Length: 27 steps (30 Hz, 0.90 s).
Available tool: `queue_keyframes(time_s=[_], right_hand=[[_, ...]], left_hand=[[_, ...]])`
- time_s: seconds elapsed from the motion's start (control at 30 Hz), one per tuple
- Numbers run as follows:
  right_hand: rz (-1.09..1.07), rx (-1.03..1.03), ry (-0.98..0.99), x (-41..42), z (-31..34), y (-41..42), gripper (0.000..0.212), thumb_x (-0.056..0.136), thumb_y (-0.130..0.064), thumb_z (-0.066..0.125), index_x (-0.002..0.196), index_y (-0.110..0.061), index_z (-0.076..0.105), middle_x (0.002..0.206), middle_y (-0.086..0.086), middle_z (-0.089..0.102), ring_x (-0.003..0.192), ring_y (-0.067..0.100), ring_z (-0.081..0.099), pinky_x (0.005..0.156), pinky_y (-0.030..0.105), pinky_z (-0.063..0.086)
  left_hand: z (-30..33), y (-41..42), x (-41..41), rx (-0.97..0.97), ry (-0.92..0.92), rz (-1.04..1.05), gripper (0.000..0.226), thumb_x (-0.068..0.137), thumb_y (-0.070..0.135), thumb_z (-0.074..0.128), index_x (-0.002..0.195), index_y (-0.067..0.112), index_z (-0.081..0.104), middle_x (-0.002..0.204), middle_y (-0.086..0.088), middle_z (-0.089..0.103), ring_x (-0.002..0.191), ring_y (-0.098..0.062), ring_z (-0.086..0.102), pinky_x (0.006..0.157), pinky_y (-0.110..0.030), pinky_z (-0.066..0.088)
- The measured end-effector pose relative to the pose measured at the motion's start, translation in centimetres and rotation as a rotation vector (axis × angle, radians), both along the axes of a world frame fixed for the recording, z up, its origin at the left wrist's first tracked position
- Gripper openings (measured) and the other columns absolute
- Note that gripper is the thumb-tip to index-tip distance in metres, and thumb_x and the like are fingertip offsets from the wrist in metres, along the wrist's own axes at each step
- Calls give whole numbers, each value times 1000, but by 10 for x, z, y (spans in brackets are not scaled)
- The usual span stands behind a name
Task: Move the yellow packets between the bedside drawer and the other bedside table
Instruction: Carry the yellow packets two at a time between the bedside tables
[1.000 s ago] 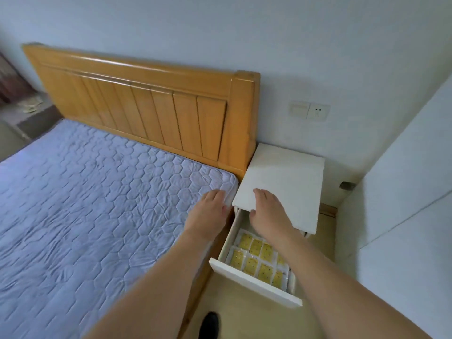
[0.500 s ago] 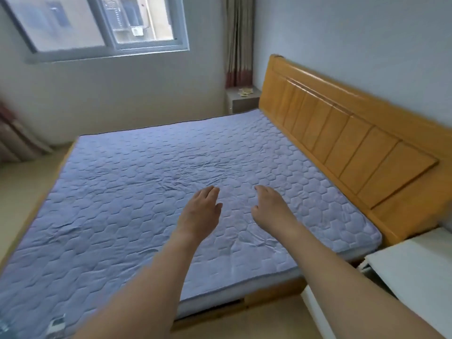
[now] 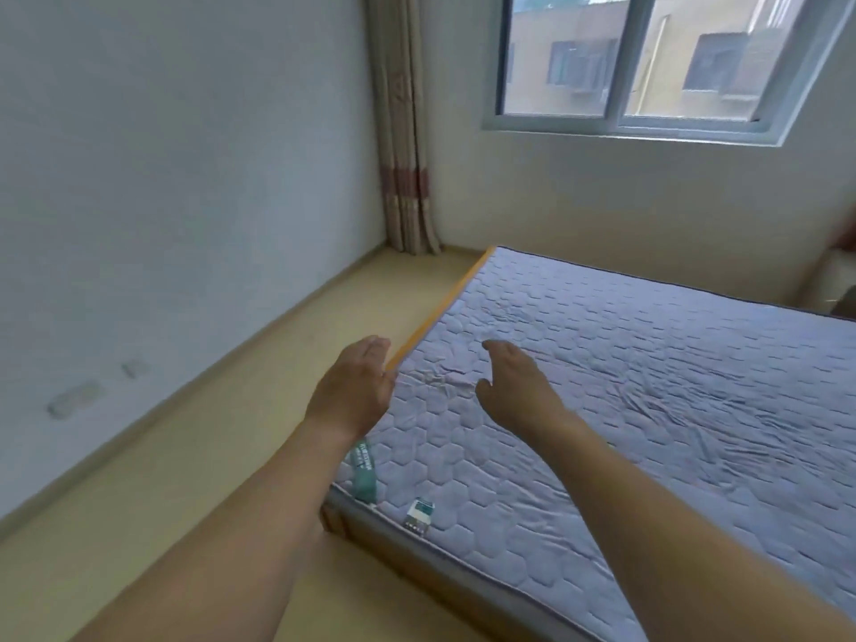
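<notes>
Over quilted mattress (image 3: pixel 648 410) | left hand (image 3: pixel 354 386), right hand (image 3: pixel 514 386) empty | window (image 3: pixel 639 57) beyond

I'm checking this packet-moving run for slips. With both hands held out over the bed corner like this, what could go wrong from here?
Both the left hand and the right hand are open and carry no packets, so this trip may move nothing. The mattress corner sits close below the arms, so a leg might clip the bed frame while walking round it.

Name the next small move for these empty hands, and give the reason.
Probably carry on around the corner of the bed toward the far side. Both the left hand and the right hand are open and hold nothing, and no packets, drawer or bedside table are in view, so there is nothing here to grasp.
</notes>
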State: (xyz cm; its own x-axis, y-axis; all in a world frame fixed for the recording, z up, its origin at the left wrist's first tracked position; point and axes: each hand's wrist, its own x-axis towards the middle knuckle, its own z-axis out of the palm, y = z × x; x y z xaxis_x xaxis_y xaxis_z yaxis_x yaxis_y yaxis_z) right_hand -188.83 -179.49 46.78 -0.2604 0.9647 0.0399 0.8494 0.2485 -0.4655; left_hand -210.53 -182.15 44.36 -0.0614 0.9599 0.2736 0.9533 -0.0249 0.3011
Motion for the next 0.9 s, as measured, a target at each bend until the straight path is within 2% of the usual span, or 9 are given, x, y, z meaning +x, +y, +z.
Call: queue_keyframes(time_s=[0.1, 0.2, 0.33, 0.47, 0.67, 0.9], right_hand=[[143, 17, 25, -101, 3, 12, 54, 93, -13, 50, 145, -10, 36, 143, 11, 44, 130, 27, 41, 105, 34, 35], [262, 11, 13, -186, 1, 30, 56, 92, -12, 49, 146, -9, 34, 144, 11, 43, 128, 28, 43, 102, 37, 38], [366, -9, -26, -287, -6, 64, 59, 91, -12, 49, 148, -10, 33, 145, 11, 42, 129, 28, 42, 103, 33, 37], [411, 15, -12, -387, -16, 123, 58, 92, -14, 48, 148, -11, 33, 144, 8, 43, 126, 25, 45, 100, 32, 38], [448, 22, 52, -530, -5, 226, 59, 94, -15, 47, 150, -13, 30, 153, 4, 35, 139, 22, 34, 110, 32, 32], [454, 56, 79, -657, 26, 337, 57, 95, -16, 47, 149, -14, 31, 151, 3, 36, 137, 21, 36, 105, 30, 34]], left_hand=[[1, -9, -93, -19, 4, 117, 51, 100, 28, 48, 146, 8, 41, 151, -10, 41, 141, -23, 34, 114, -32, 27], [-1, -11, -172, -36, -14, 207, 51, 101, 31, 46, 147, 10, 39, 153, -8, 39, 142, -21, 32, 114, -33, 28], [-1, 12, -258, -37, -35, 247, 51, 102, 32, 44, 148, 12, 37, 155, -5, 36, 144, -20, 29, 114, -32, 27], [-1, 64, -352, -8, -35, 267, 49, 102, 33, 44, 147, 13, 39, 154, -1, 37, 143, -18, 30, 112, -34, 31], [20, 153, -499, -31, 12, 323, 51, 102, 35, 44, 148, 14, 38, 156, -1, 35, 143, -18, 30, 113, -34, 31], [59, 258, -633, -31, 71, 322, 50, 102, 34, 43, 148, 14, 36, 156, 0, 34, 143, -18, 30, 112, -34, 32]])
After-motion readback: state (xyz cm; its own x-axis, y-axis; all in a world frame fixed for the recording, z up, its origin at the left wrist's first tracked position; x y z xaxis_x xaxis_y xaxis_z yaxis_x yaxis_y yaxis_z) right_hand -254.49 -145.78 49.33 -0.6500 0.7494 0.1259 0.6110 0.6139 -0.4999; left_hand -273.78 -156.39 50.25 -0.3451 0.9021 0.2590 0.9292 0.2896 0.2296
